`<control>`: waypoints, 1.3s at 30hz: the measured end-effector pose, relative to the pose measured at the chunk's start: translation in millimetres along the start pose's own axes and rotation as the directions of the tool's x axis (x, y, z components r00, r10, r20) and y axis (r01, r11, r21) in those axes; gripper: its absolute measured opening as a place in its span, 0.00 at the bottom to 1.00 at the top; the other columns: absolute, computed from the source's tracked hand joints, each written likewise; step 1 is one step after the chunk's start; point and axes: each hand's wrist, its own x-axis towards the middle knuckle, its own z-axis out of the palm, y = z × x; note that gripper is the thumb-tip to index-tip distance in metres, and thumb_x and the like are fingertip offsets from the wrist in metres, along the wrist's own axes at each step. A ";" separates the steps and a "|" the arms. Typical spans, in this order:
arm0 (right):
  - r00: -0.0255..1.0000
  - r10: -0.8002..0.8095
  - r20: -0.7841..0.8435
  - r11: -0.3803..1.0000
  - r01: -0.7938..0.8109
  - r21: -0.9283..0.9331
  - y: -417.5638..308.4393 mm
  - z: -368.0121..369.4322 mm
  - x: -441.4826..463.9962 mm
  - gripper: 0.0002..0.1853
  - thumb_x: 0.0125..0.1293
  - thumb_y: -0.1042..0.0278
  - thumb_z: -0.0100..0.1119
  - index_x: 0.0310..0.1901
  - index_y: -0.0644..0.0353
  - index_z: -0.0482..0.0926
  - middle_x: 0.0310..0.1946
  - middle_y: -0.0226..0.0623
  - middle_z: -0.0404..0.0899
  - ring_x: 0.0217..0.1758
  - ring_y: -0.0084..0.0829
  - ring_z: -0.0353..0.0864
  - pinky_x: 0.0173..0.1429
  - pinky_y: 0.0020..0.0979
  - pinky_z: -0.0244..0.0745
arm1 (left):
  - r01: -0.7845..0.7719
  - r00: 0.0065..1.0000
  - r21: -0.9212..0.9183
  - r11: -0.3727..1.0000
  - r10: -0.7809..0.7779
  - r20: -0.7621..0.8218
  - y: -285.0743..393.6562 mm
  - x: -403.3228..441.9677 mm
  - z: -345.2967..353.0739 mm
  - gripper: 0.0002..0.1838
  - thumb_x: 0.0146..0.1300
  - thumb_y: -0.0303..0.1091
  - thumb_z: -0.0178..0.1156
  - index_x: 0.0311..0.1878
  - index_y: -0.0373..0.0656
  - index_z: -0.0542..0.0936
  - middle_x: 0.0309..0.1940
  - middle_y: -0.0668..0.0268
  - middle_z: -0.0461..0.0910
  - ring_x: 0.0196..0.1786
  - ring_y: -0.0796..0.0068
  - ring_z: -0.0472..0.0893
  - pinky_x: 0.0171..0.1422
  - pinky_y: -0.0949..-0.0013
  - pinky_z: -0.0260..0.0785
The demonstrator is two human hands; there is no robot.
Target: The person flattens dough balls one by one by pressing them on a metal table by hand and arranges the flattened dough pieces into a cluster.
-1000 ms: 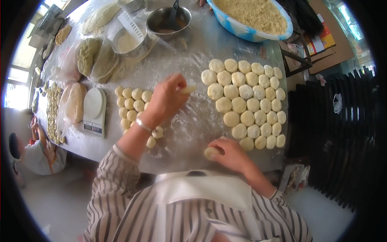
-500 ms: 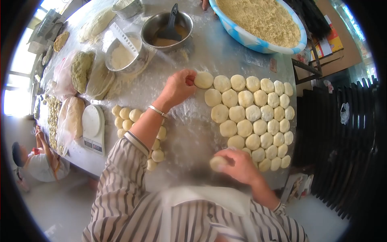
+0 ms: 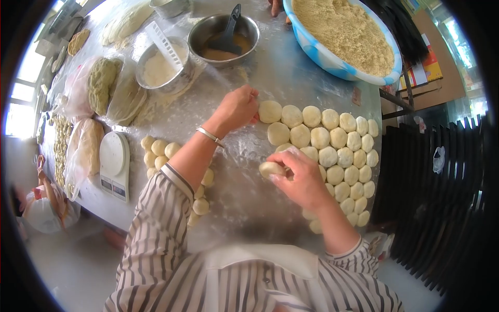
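My right hand grips a dough ball between thumb and fingers, over the left side of the rows of flattened dough rounds. Part of those rows is hidden behind the hand. At the top left corner of the rows, my left hand is closed, its fingertips close beside the corner dough round; I see nothing in it. Smaller dough balls lie grouped to the left, partly covered by my left forearm.
A blue and white basin of crumbly filling stands at the back right, with a person's fingers beside it. Behind are a metal bowl with a brush and a flour pot. A scale and bagged dough sit left. Another person is far left.
My right hand has moved up and slightly left with the dough ball. My left hand has shifted slightly off the edge of the corner dough round. The view has shifted a little.
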 end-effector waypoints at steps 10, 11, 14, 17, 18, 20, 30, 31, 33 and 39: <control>0.828 -0.476 -0.297 0.865 0.379 -0.329 8.5 51.6 74.5 0.20 0.61 0.83 0.71 0.54 0.57 0.82 0.51 0.43 0.82 0.52 0.49 0.86 0.52 0.44 0.85 | -0.037 0.986 0.094 0.995 0.052 -0.161 -7.7 -8.0 -47.3 0.18 0.81 0.33 0.52 0.64 0.34 0.80 0.46 0.58 0.87 0.38 0.71 0.88 0.43 0.65 0.87; 0.825 -0.470 -0.313 0.868 0.369 -0.331 8.9 52.3 76.0 0.20 0.61 0.83 0.71 0.54 0.58 0.81 0.51 0.43 0.82 0.53 0.49 0.86 0.52 0.44 0.85 | -0.010 0.988 0.151 0.988 0.033 -0.151 -9.5 -13.9 -51.8 0.18 0.81 0.33 0.52 0.64 0.34 0.80 0.45 0.58 0.87 0.38 0.71 0.88 0.43 0.65 0.87; 0.917 -0.321 -0.237 0.940 0.279 -0.195 13.2 47.6 38.9 0.20 0.62 0.84 0.71 0.55 0.58 0.81 0.51 0.43 0.83 0.53 0.48 0.87 0.52 0.43 0.85 | 0.109 0.993 0.144 0.984 -0.099 -0.071 -7.3 -35.3 -53.2 0.18 0.80 0.33 0.52 0.63 0.33 0.81 0.44 0.58 0.88 0.38 0.71 0.88 0.42 0.64 0.87; 0.978 -0.163 -0.126 0.985 0.155 -0.075 17.7 49.6 -0.8 0.20 0.62 0.83 0.72 0.55 0.59 0.81 0.47 0.42 0.84 0.50 0.47 0.88 0.51 0.42 0.86 | 0.154 0.988 0.016 0.988 -0.154 -0.002 -15.7 -38.3 -46.1 0.18 0.80 0.33 0.52 0.63 0.33 0.82 0.42 0.58 0.88 0.39 0.70 0.89 0.43 0.64 0.87; 0.985 -0.138 -0.101 0.989 0.133 -0.061 18.7 51.4 -11.1 0.20 0.62 0.83 0.72 0.55 0.59 0.81 0.47 0.42 0.84 0.50 0.47 0.88 0.51 0.42 0.86 | 0.153 0.988 -0.032 0.988 -0.153 0.014 -23.1 -36.2 -41.6 0.18 0.80 0.33 0.52 0.63 0.33 0.82 0.41 0.58 0.88 0.39 0.70 0.89 0.44 0.64 0.87; 0.994 -0.092 -0.051 0.995 0.090 -0.036 20.6 55.4 -28.2 0.20 0.62 0.83 0.72 0.55 0.59 0.81 0.45 0.42 0.85 0.49 0.46 0.88 0.51 0.41 0.86 | 0.076 0.997 -0.084 0.994 -0.076 0.005 -42.1 -23.2 -35.1 0.19 0.75 0.32 0.57 0.63 0.32 0.83 0.40 0.56 0.90 0.35 0.67 0.90 0.44 0.63 0.87; 0.992 -0.110 -0.056 0.989 0.103 -0.107 3.1 70.3 -72.5 0.19 0.65 0.79 0.72 0.56 0.56 0.82 0.44 0.41 0.86 0.47 0.45 0.89 0.50 0.42 0.86 | -0.469 0.841 0.506 0.724 0.542 0.004 -43.7 -26.7 -17.7 0.32 0.56 0.30 0.73 0.68 0.42 0.83 0.58 0.51 0.81 0.62 0.48 0.83 0.70 0.55 0.77; 0.993 -0.107 -0.054 0.990 0.102 -0.101 1.1 71.7 -76.3 0.19 0.65 0.79 0.71 0.56 0.56 0.82 0.44 0.41 0.86 0.47 0.45 0.89 0.50 0.41 0.86 | -0.474 0.847 0.507 0.720 0.530 0.041 -41.4 -22.8 -20.7 0.33 0.55 0.30 0.73 0.68 0.42 0.82 0.59 0.51 0.81 0.63 0.47 0.82 0.71 0.55 0.76; 0.993 -0.101 -0.061 0.992 0.096 -0.085 -2.5 74.5 -83.0 0.19 0.65 0.79 0.71 0.56 0.56 0.82 0.44 0.41 0.86 0.47 0.45 0.89 0.49 0.42 0.86 | -0.484 0.858 0.506 0.714 0.499 0.117 -37.4 -12.5 -27.7 0.34 0.54 0.29 0.73 0.68 0.42 0.82 0.59 0.51 0.81 0.64 0.45 0.81 0.72 0.53 0.75; 0.992 -0.106 -0.068 0.990 0.099 -0.099 -10.6 80.1 -94.4 0.17 0.67 0.79 0.67 0.56 0.57 0.83 0.44 0.44 0.86 0.47 0.50 0.89 0.51 0.45 0.85 | -0.502 0.848 0.513 0.697 0.513 0.134 -36.1 -16.4 -32.1 0.32 0.61 0.28 0.70 0.71 0.42 0.80 0.63 0.48 0.85 0.63 0.45 0.85 0.71 0.54 0.77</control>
